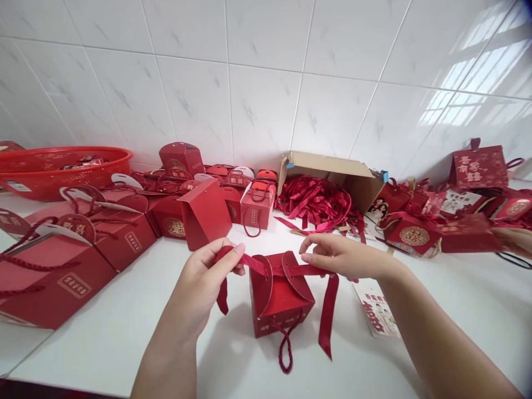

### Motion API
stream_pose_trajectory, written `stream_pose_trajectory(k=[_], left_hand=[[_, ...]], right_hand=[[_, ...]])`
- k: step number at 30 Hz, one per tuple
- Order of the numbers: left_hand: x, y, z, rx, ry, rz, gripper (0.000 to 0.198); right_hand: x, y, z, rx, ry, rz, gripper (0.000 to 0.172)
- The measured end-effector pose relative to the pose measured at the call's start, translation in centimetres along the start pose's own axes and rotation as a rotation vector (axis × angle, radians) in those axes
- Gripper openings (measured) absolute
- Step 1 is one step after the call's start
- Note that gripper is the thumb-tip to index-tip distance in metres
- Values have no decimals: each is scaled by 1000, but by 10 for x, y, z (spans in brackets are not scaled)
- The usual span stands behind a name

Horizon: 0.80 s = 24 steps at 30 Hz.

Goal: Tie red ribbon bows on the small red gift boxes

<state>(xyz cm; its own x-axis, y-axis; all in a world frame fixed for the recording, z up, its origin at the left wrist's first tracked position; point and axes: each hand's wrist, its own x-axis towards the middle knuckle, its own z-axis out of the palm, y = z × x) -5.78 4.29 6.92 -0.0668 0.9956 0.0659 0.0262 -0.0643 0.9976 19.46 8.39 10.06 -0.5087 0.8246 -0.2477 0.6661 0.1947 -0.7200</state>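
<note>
A small red gift box (pixel 280 296) stands on the white table in front of me, its curved flaps folded over the top. A dark red ribbon (pixel 328 310) passes through the holes in those flaps and stretches out to both sides. At the left, my left hand (pixel 216 269) pinches one end between thumb and fingers, a short tail hanging below. My right hand (pixel 332 255) closes its fingertips on the other end, and a longer tail drops beside the box. From the box's near side hangs a twisted rope handle (pixel 285 349).
Several larger red boxes (pixel 72 277) line the left, before a red plastic basket (pixel 66 172). Behind lies a cardboard box (pixel 332 160) spilling red ribbons (pixel 316 202). A printed card (pixel 378 310) lies right, near more decorated boxes (pixel 415 233). Another person's hand (pixel 515 241) shows at the right edge.
</note>
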Motion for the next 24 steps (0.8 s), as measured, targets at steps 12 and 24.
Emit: stream_pose_trajectory(k=[12,24], left_hand=[[4,1,-9,-269,80,43,17],[2,2,-23,-308,49,53,14]], right_hand=[[-11,18,-24,-227,64,84,50],[-35,9,-46,32,119,-72,47]])
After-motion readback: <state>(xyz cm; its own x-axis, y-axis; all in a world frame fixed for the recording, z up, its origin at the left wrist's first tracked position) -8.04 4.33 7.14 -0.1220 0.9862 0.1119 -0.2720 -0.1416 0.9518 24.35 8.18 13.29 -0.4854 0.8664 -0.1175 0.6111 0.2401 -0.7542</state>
